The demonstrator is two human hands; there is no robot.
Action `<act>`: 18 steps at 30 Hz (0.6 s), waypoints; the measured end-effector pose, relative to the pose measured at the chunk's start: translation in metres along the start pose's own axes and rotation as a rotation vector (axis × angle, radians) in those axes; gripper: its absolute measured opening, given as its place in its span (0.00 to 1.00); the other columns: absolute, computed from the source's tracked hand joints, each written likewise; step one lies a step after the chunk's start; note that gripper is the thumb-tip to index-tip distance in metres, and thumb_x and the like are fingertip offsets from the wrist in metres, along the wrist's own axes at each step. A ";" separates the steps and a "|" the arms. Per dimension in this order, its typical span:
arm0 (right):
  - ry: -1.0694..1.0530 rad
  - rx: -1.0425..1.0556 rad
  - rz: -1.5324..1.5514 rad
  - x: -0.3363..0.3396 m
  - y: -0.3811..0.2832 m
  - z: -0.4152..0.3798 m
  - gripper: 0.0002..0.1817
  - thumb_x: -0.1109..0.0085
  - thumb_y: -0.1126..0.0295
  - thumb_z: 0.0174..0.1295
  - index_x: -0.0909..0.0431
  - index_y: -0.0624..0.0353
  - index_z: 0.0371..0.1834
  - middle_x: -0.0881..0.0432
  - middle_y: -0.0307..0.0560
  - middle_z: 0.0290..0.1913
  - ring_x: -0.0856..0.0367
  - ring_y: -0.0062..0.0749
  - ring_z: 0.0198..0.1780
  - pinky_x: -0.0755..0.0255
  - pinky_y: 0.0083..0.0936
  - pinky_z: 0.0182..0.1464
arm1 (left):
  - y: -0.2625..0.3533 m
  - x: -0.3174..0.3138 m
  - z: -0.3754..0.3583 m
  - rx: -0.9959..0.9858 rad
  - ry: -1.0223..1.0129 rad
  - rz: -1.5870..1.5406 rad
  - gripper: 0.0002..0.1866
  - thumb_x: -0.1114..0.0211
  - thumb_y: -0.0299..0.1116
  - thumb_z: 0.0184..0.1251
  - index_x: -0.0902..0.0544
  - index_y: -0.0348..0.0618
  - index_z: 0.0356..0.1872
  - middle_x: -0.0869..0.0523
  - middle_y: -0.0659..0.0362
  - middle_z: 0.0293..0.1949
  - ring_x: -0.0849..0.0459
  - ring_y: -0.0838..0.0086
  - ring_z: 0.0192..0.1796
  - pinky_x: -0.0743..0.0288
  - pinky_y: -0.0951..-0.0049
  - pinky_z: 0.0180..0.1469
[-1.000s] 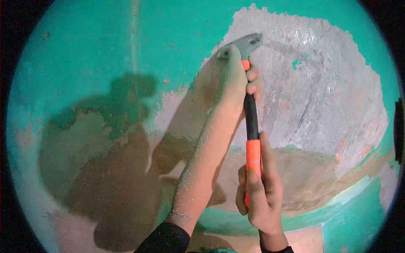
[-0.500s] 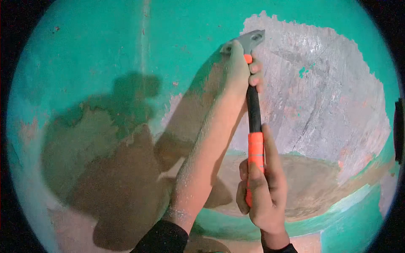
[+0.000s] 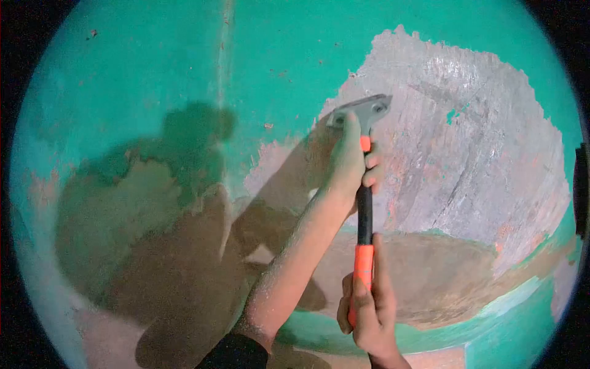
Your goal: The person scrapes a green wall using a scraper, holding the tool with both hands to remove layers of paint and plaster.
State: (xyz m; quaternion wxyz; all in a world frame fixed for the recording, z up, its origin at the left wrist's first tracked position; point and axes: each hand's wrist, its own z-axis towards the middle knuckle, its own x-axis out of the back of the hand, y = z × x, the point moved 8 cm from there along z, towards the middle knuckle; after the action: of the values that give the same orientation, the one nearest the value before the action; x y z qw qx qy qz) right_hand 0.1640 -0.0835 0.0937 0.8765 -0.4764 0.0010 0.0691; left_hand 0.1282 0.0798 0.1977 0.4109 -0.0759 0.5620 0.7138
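A long-handled scraper (image 3: 365, 212) with a wide grey metal head and a black and orange handle lies against the wall, head upward. Close below its head, my left hand (image 3: 351, 154) is wrapped round the shaft, the thumb pressed along the head. Lower down, my right hand (image 3: 372, 307) grips the orange end, with one finger stretched along the handle. The blade sits over the left part of a bare grey patch (image 3: 479, 135), where the green paint (image 3: 276, 55) is gone. White dust speckles my left forearm.
Ragged paint edges surround the bare patch, and a small green fleck (image 3: 453, 115) stays within it. A brownish curved band (image 3: 418, 277) runs beneath. A vertical ridge (image 3: 225, 74) and a dark shadow (image 3: 166, 246) cover the wall at left.
Both hands and the scraper have moved down the wall, the head dropping from the patch's upper left edge. More bare grey wall shows above the blade. The view has shifted slightly.
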 end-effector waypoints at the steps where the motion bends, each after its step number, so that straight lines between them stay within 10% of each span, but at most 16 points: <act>1: -0.007 -0.018 0.006 -0.001 0.006 -0.004 0.34 0.60 0.67 0.76 0.63 0.60 0.80 0.32 0.41 0.28 0.39 0.14 0.12 0.44 0.14 0.13 | -0.002 0.005 -0.002 0.000 0.003 -0.008 0.29 0.60 0.68 0.74 0.31 0.51 0.36 0.37 0.72 0.16 0.42 0.83 0.10 0.42 0.75 0.13; 18: 0.173 0.087 -0.173 -0.005 0.055 -0.023 0.34 0.56 0.69 0.75 0.56 0.65 0.79 0.35 0.32 0.23 0.39 0.12 0.21 0.42 0.13 0.24 | -0.006 0.035 -0.015 0.009 0.046 -0.008 0.29 0.60 0.68 0.74 0.30 0.51 0.35 0.38 0.71 0.16 0.45 0.84 0.10 0.45 0.76 0.12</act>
State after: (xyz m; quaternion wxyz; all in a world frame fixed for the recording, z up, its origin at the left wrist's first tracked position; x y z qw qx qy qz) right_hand 0.1534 -0.0740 0.0356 0.8957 -0.4404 0.0387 -0.0482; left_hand 0.1039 0.0846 0.1675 0.4011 -0.0929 0.5741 0.7078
